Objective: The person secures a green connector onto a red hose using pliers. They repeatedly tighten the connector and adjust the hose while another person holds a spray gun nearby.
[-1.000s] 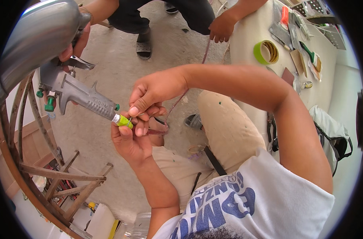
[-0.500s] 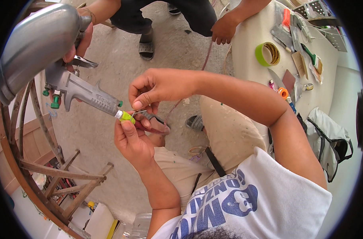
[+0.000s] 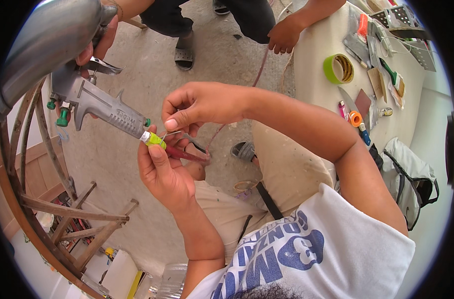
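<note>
A silver spray gun (image 3: 104, 109) with a grey metal cup (image 3: 47, 47) and green knobs hangs at the upper left, gripped by another person's hand (image 3: 103, 45). At the end of its handle is a yellow-green wrapped hose joint (image 3: 155, 140), from which a red hose (image 3: 187, 155) runs off. My left hand (image 3: 166, 177) is closed around this joint, thumb on the near side. Just above, my right hand (image 3: 202, 107) pinches a thin wire-like piece (image 3: 171, 133) lying across the joint. Where the wire ends is hidden by the fingers.
To the right, a covered table (image 3: 311, 84) bears green tape (image 3: 338, 69), a brush (image 3: 390, 74), scrapers and scissors (image 3: 356, 119). The other person's second hand (image 3: 286, 36) rests at its edge. A wooden stool (image 3: 77, 214) stands left; a grey bag (image 3: 406, 174) lies right.
The spray gun and its hose joint have shifted slightly left and up in view, my left hand with them. My right hand keeps its pinch on the wire-like piece.
</note>
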### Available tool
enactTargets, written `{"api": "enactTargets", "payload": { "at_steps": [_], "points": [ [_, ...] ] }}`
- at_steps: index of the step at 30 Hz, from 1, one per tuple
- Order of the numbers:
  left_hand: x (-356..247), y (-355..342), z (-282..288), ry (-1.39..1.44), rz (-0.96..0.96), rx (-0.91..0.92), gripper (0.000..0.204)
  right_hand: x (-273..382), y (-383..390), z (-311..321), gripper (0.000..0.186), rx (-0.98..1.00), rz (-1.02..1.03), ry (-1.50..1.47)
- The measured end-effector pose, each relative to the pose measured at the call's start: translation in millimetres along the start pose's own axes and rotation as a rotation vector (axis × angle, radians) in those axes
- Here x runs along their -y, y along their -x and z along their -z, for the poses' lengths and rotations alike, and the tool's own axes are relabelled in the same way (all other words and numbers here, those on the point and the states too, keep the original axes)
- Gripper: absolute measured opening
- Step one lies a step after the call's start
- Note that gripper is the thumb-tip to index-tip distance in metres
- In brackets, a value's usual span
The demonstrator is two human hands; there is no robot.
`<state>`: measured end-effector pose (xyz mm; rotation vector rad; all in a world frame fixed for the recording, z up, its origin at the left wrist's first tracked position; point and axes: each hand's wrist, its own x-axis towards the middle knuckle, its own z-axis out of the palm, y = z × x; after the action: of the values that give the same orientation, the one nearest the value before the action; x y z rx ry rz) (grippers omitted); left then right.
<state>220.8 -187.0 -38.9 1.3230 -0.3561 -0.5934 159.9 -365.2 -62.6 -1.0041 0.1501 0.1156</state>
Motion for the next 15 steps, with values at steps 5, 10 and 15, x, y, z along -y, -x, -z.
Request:
{"api": "enactTargets", "payload": {
  "at_steps": [5,10,15],
  "points": [
    [-4,1,-3,0.010,0.030,0.023,0.042,-1,-10,15,0.027,0.086,0.076,0.112],
    [-1,-1,2,0.084,0.008,0.068,0.040,-10,-15,11,0.024,0.198,0.037,-0.167],
    [-3,0,3,0.130,0.022,0.091,0.041,-16,-28,12,0.023,0.302,0.033,-0.225]
  ]
}}
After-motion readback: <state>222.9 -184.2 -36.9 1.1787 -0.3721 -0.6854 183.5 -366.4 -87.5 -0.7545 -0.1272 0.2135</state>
